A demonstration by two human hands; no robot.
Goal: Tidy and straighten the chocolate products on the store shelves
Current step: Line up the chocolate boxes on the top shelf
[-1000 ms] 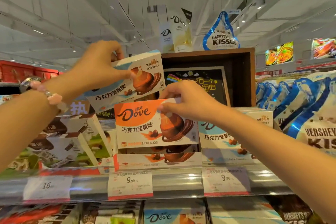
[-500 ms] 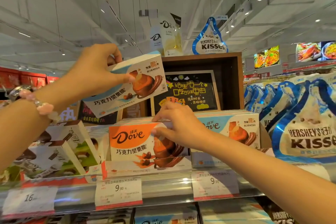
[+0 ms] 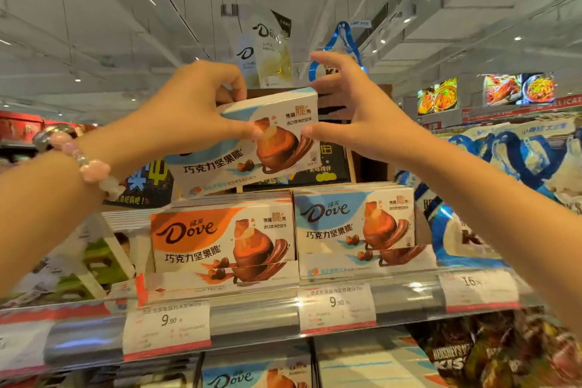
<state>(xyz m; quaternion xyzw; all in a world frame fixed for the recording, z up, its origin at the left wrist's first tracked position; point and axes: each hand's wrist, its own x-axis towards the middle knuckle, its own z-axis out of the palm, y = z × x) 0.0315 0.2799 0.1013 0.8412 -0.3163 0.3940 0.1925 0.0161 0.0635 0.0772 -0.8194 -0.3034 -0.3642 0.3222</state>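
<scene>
Both arms raised fwd & up, forearms coming in from lower L and lower R corners, converging at centre. Left hand [image 3: 192, 113]: fingers curled over the top edge of a blue Dove box [image 3: 248, 148], thumb pressed on its front face, pinching it; beaded bracelet [image 3: 91, 164] on the wrist. Right hand [image 3: 356, 113]: thumb tip touching the box's R side, fingers spread and loosely arched above its top R corner, not closed.

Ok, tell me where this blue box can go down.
Free: the flat top of the blue Dove stack, beside the orange stack. Crowded: Kisses bags press in on the right, tilted boxes on the left.
</scene>
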